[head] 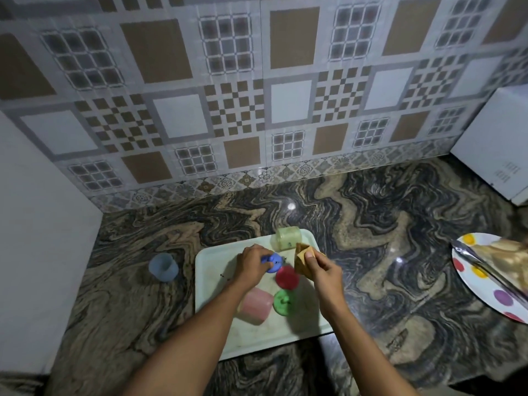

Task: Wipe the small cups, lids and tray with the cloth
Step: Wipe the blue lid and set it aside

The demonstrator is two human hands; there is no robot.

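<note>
I see my left hand (251, 267) curled round the blue lid (275, 262) over the tray (211, 281), my right hand (324, 271) pinching the cloth (302, 257) just beside it, above the red lid (287, 278).

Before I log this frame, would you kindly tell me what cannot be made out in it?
Head view:
- Blue lid: partly covered by the left hand.
- Cloth: bunched in the right hand, its size hidden.
- Pink cup: blurred, its left edge behind the left forearm.
- Spotted plate: cut off by the right edge; the food on it is blurred.
- Print on the white box: too small to read.
</note>
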